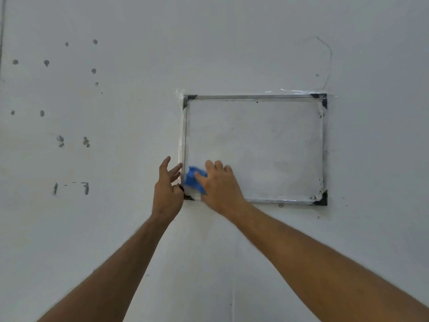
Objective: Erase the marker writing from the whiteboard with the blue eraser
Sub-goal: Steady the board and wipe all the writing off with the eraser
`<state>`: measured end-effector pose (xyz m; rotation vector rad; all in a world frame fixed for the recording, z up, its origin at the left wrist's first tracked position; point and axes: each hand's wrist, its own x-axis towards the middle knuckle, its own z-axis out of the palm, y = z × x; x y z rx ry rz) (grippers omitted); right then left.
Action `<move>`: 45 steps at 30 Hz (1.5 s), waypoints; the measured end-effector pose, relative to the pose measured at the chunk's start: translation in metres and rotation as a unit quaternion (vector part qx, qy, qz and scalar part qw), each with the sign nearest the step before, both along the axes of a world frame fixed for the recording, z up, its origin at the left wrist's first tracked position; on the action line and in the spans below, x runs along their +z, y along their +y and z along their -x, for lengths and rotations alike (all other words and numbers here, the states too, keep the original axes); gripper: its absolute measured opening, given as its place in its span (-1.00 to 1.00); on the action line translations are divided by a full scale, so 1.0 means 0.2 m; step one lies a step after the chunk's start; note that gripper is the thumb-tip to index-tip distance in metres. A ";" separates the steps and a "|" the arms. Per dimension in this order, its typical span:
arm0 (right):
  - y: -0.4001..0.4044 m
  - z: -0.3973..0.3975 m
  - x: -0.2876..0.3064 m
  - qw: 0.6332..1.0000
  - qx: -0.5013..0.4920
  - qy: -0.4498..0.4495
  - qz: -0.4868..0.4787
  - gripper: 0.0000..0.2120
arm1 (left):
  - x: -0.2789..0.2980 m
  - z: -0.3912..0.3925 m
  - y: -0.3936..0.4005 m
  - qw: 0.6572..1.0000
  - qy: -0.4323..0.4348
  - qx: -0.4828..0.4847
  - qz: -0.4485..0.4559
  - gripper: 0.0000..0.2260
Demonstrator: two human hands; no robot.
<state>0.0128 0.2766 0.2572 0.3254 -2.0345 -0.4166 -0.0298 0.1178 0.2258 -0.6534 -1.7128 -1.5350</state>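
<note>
A small whiteboard (255,147) hangs on a pale wall (232,43), its thin metal frame capped with black corner pieces and held at the upper edge with strips of clear tape (299,91). The board's surface looks almost wholly wiped: it is a dull, faintly grey white, with only dark smudges and specks clinging along the right side of the frame and in the lower right corner, and one tiny dot just under the top rail. The blue eraser (193,178) sits flat against the board in its lower left corner, close to the left rail of the frame; it is a bright blue block, slightly blurred, with most of its right half hidden. The right hand (219,187) presses it there, palm toward the board, its fingers (210,166) spread over the eraser's top and its thumb laid across the blue face. The left hand (167,189) is just outside the board's left rail, empty and loosely spread, fingertips touching or nearly touching the frame near the lower left corner. Well left of the board the wall carries scattered dark marks (86,141) and patches.
</note>
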 end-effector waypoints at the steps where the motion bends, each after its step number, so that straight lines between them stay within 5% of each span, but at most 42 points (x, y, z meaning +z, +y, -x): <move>1: 0.03 0.00 -0.05 0.999 0.002 -0.014 -0.031 -0.56 | 0.00 0.01 0.00 1.000 0.001 0.001 0.000 -0.22; 7: -0.01 -0.01 0.07 0.996 -0.033 0.034 0.078 -0.59 | -0.01 0.00 0.00 1.000 0.008 -0.005 0.005 -0.21; 12: -0.02 0.00 -0.06 1.000 -0.001 -0.002 -0.023 -0.60 | 0.00 0.02 -0.03 1.000 0.008 0.004 0.020 -0.20; 16: -0.11 0.02 0.03 0.997 -0.023 0.034 0.070 -0.63 | -0.02 0.01 -0.01 1.000 0.008 0.002 0.011 -0.20; 21: -0.01 -0.01 -0.06 1.000 -0.015 0.003 -0.022 -0.61 | 0.00 0.02 -0.03 1.000 0.005 -0.009 0.012 -0.21; 26: -0.11 0.01 0.12 0.996 -0.036 0.042 0.075 -0.58 | -0.02 0.03 -0.02 1.000 0.009 -0.005 0.004 -0.20; 30: -0.03 -0.02 -0.03 0.999 -0.019 0.005 -0.032 -0.56 | -0.02 0.04 -0.02 0.999 0.027 0.004 0.025 -0.23; 39: 0.44 -0.19 0.00 0.996 -0.087 0.013 -0.006 -0.52 | -0.07 0.02 0.16 0.971 0.057 0.168 0.161 -0.29; 45: 0.70 -0.29 -0.03 0.993 -0.104 -0.009 0.048 -0.45 | -0.06 0.00 0.29 0.962 0.029 0.223 0.156 -0.30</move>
